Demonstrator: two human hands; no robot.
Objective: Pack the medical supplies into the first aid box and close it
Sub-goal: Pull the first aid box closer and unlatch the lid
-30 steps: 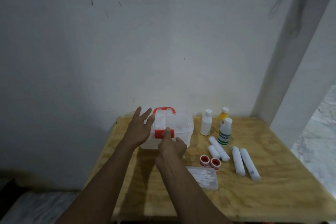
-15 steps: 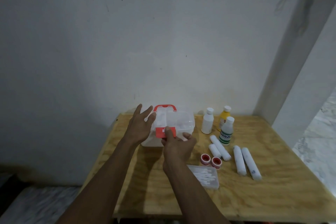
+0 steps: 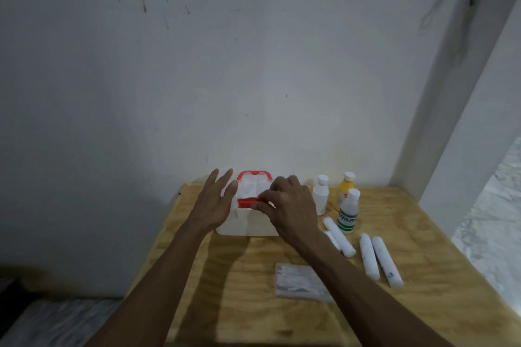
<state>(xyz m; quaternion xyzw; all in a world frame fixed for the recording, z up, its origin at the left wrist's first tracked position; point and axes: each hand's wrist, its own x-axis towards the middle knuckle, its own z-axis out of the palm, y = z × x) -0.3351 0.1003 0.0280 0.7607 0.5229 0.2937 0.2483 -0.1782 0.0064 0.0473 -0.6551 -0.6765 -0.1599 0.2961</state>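
- Fingers point(image 3: 260, 207) of the right hand point(image 3: 290, 205): bent and narrow, tips pinching the red latch point(image 3: 246, 202) at the front edge of the box lid.
- Left hand point(image 3: 212, 203): fingers wide and straight, palm flat against the left side of the first aid box point(image 3: 242, 222), holding nothing.
- First aid box: white, translucent, red handle point(image 3: 254, 175) on top; stands at the back of the wooden table point(image 3: 239, 290), near the wall, between the two hands.
- Bottles, three, upright, just right of the box: white bottle point(image 3: 320, 197), yellow bottle point(image 3: 345, 189), white bottle with green label point(image 3: 349, 213).
- Bandage rolls, white, lying flat: one pair point(image 3: 339, 236) just beside the right wrist, a second pair point(image 3: 379, 260) further right, side by side.
- Clear flat packet point(image 3: 298, 282): lies near the front of the table, partly hidden under the right forearm; contents too blurred to tell.
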